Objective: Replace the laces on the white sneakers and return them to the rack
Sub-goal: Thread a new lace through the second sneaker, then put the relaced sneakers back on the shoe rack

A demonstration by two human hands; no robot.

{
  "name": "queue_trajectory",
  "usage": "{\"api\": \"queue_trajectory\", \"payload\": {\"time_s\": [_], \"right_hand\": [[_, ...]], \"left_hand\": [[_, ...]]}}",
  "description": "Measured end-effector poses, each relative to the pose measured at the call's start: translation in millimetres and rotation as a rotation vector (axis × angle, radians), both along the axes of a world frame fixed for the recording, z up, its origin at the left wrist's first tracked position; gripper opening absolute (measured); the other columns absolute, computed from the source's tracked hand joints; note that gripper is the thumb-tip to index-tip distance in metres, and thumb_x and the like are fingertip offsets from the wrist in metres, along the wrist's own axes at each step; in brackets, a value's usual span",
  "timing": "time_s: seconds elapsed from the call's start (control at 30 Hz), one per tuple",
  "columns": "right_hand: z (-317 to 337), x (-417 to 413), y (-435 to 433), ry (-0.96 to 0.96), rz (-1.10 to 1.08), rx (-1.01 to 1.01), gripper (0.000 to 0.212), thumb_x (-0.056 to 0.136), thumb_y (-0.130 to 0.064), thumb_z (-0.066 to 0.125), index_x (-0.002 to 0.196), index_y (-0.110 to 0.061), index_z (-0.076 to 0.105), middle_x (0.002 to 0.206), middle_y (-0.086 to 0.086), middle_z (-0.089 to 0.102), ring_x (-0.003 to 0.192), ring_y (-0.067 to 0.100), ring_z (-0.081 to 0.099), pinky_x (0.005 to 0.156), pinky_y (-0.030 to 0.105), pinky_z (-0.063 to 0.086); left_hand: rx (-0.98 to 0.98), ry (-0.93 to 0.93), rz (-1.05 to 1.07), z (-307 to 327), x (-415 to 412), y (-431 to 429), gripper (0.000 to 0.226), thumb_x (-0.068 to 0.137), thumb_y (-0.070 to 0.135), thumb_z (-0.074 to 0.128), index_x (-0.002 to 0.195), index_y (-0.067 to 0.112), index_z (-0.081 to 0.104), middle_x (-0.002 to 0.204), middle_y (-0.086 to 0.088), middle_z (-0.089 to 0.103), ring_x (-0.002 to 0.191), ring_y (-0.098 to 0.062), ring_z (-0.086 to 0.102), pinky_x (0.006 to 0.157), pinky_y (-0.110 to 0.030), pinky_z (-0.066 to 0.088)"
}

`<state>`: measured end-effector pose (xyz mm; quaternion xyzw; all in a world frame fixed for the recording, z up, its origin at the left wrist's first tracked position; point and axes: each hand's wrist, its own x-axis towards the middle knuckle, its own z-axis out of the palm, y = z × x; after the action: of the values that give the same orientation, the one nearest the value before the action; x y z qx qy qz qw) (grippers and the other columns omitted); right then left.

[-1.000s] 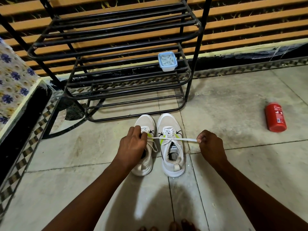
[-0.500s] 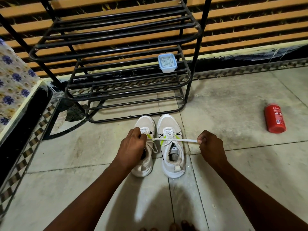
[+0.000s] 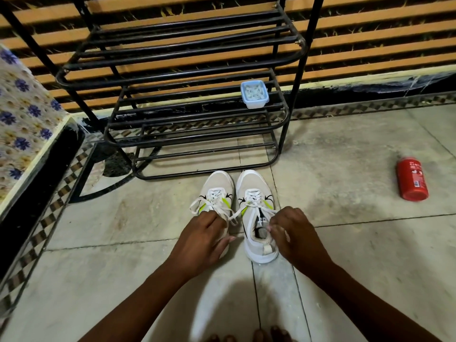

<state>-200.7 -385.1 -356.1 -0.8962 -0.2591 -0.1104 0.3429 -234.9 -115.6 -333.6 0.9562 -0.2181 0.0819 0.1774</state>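
Two white sneakers with lime and black marks stand side by side on the tiled floor, toes toward the black metal rack [image 3: 197, 134]. My left hand [image 3: 204, 239] covers the heel end of the left sneaker [image 3: 218, 183] and pinches one end of the white lace [image 3: 265, 209]. My right hand [image 3: 294, 234] sits at the collar of the right sneaker [image 3: 251, 183] and pinches the other end. The lace comes out of the right sneaker's top eyelets in a slack V. A loose lace loop hangs off the left sneaker's side.
A small pale blue tub [image 3: 254, 94] sits on the rack's middle shelf. A red can [image 3: 412, 178] lies on the floor to the right. A ledge with a floral cover [image 3: 22, 114] runs along the left. My toes [image 3: 256, 335] show at the bottom edge.
The lace was pulled taut in a straight line between my hands; now both hands have come closer together and toward me, and the lace hangs slack.
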Motion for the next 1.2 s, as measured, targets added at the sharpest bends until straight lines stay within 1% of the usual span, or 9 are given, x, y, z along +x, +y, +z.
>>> {"api": "queue_trajectory", "payload": {"time_s": [0.13,0.27,0.4,0.57,0.67,0.77,0.97,1.1,1.2], "right_hand": [[2.4,-10.8,7.7,0.017,0.263,-0.194,0.017,0.095,-0.033,0.058,0.099,-0.018,0.066,0.096,-0.005,0.061,0.090,0.018,0.055,0.084,0.031,0.046],[-3.2,-5.5,7.0,0.030,0.257,-0.368,0.026,0.079,-0.038,0.068,0.100,-0.022,0.065,0.096,-0.007,0.063,0.091,0.017,0.057,0.072,0.029,0.048],[10.1,-0.2,13.3,-0.009,0.223,-0.419,0.018,0.073,-0.024,0.073,0.084,-0.022,0.059,0.086,-0.006,0.062,0.083,0.021,0.060,0.062,0.029,0.048],[60.6,-7.3,7.3,0.017,0.184,-0.281,0.023,0.074,-0.030,0.072,0.091,-0.027,0.058,0.087,-0.012,0.061,0.086,0.014,0.059,0.060,0.028,0.050],[98.6,-10.8,7.6,-0.017,0.227,-0.224,0.021,0.080,-0.037,0.068,0.095,-0.028,0.057,0.085,-0.012,0.060,0.082,0.011,0.056,0.067,0.021,0.038],[149.6,-12.6,11.6,-0.044,0.213,-0.170,0.019,0.077,-0.034,0.074,0.088,-0.021,0.065,0.072,-0.025,0.047,0.069,-0.001,0.046,0.064,0.015,0.030],[232.3,-7.1,14.9,-0.075,0.237,-0.162,0.015,0.080,-0.031,0.077,0.087,-0.030,0.064,0.070,-0.017,0.052,0.067,-0.002,0.051,0.059,0.018,0.036],[276.7,-3.8,18.9,-0.151,0.224,-0.157,0.015,0.083,-0.032,0.077,0.085,-0.024,0.064,0.071,-0.009,0.057,0.068,0.004,0.054,0.059,0.026,0.041],[308.6,-1.3,20.6,-0.232,0.211,-0.154,0.014,0.081,-0.027,0.080,0.086,-0.020,0.069,0.070,-0.008,0.059,0.067,0.004,0.054,0.059,0.025,0.042]], "left_hand": [[0.329,0.045,-0.026,-9.9,-14.9,30.2,0.046,0.082,0.049,0.064,0.118,0.019,0.065,0.121,0.001,0.064,0.110,-0.026,0.058,0.105,-0.041,0.040],[0.316,0.024,-0.056,-18.9,-11.0,36.1,0.044,0.077,0.026,0.057,0.120,0.020,0.065,0.114,0.004,0.065,0.111,-0.021,0.059,0.111,-0.035,0.032],[0.199,0.019,-0.075,-12.4,-3.5,25.8,0.035,0.081,0.015,0.047,0.110,0.014,0.067,0.099,-0.002,0.065,0.094,-0.029,0.062,0.095,-0.036,0.046],[0.052,0.096,-0.108,50.0,-8.6,21.3,0.034,0.077,0.020,0.044,0.105,0.013,0.061,0.096,-0.003,0.059,0.087,-0.028,0.053,0.073,-0.037,0.043],[0.023,0.078,-0.127,97.3,-12.7,22.4,0.036,0.076,0.018,0.042,0.108,0.014,0.059,0.099,0.000,0.057,0.090,-0.027,0.054,0.072,-0.037,0.043],[0.038,0.010,-0.148,140.0,-15.3,26.3,0.032,0.080,0.012,0.055,0.112,0.014,0.060,0.104,0.001,0.059,0.095,-0.025,0.055,0.075,-0.037,0.046],[0.169,-0.172,-0.148,217.7,-20.1,34.1,0.028,0.087,0.033,0.041,0.107,0.018,0.055,0.097,0.004,0.058,0.084,-0.020,0.055,0.064,-0.026,0.032],[0.215,-0.270,-0.130,253.8,-21.1,41.0,0.025,0.089,0.027,0.057,0.111,0.018,0.054,0.098,0.001,0.059,0.080,-0.023,0.058,0.059,-0.032,0.043],[0.226,-0.312,-0.089,280.6,-21.1,43.3,0.033,0.088,0.020,0.071,0.116,0.019,0.055,0.103,0.001,0.061,0.083,-0.022,0.060,0.062,-0.034,0.048]]}}
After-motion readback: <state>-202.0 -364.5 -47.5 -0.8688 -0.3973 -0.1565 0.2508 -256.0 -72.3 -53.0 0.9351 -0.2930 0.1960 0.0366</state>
